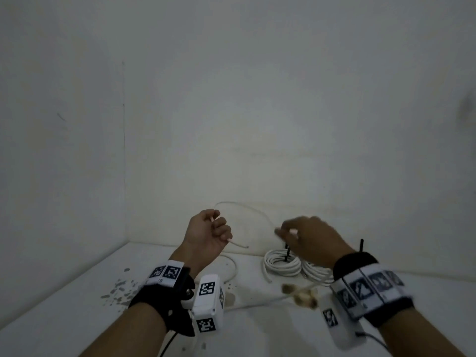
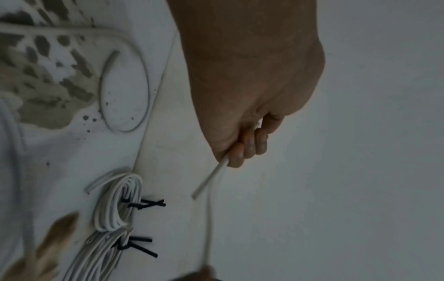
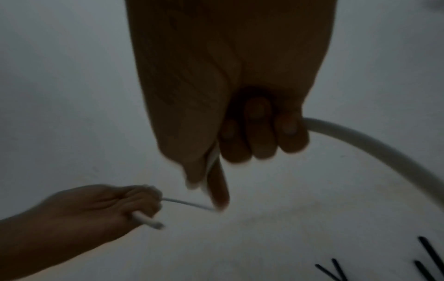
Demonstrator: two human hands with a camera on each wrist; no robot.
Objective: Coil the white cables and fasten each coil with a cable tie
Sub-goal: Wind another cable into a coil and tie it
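Your left hand [image 1: 209, 234] was clenched round the white cable [image 1: 240, 245]'s end, right hand [image 3: 230, 117] gripping it further along. Only your left wrist view showed both tied coils [image 2: 117, 203] with their black cable ties [image 2: 146, 203].

You have 1 loose white cable [image 1: 247, 210] raised off the white surface, arching from your left fist across to your right hand. Its short free end [image 2: 209, 180] pokes out below your curled left fingers. Behind it, 2 finished coils [image 1: 282, 264] lie flat, touching side by side near the back wall, each cinched with a black cable tie [image 2: 144, 204] whose tails stick out. Another white strand [image 1: 231, 269] trails on the surface; it may be the same cable.
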